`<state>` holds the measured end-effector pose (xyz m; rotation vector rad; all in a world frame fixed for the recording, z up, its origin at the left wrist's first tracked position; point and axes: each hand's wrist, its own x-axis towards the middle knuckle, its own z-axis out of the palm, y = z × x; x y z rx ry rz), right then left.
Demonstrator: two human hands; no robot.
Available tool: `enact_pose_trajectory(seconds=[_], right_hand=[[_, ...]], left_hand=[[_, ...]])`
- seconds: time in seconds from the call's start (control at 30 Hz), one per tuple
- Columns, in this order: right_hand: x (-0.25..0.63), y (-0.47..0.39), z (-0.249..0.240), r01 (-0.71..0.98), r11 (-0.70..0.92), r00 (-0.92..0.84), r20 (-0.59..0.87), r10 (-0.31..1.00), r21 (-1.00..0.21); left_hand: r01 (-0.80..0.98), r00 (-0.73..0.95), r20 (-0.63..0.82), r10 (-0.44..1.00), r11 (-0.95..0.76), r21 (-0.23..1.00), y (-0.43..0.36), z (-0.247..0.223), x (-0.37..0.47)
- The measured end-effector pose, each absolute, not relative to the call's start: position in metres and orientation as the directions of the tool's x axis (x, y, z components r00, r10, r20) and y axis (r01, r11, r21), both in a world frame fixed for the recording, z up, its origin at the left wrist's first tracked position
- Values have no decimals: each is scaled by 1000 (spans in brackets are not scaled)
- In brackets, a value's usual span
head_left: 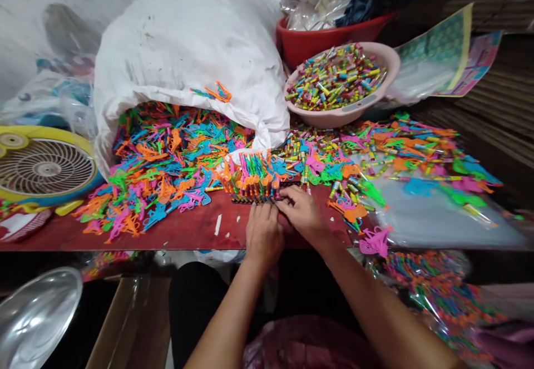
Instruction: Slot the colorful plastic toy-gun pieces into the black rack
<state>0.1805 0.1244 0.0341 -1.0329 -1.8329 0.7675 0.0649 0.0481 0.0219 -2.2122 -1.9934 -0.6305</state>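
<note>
A dark rack point(244, 198) stands on the red tabletop in front of me. Rows of small, bright plastic pieces point(252, 181) in orange, green, blue and pink stand upright in it, with short tubes at their lower ends. My left hand point(263, 234) has its fingers bent and together against the rack's front edge. At the right end of the rack, my right hand point(304, 213) is closed, thumb and fingers pinched together; whatever is between them is too small to make out. Loose short striped tubes point(297, 149) lie just behind the rack.
A big white sack point(192, 40) spills a heap of plastic pieces point(167, 152) to the left. Striped tubes fill a pink basin point(344, 116) behind right. Clear plastic bags point(438, 219) lie rightward under more pieces. A yellow fan point(45, 168) stands far left; a metal bowl point(37, 319) sits below.
</note>
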Motion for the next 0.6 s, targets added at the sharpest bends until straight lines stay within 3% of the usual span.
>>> enact_pose_trajectory(seconds=[0.13,0.27,0.33,0.5,0.6], right_hand=[[181,124,28,315,520,-281,446,850,-794],[176,128,21,195,348,-98,335,937,-917],[172,124,26,176,343,-67,336,939,-923],[176,98,52,239,577,-287,511,811,-781],[196,94,56,245,545,-281,479,831,-802]], left_hand=[[973,54,358,932,-130,193,49,22,64],[979,34,361,932,-103,175,54,23,65],[979,41,383,923,-114,170,55,24,66],[973,61,451,891,-155,174,44,25,51],[958,62,445,893,-179,225,30,25,27]])
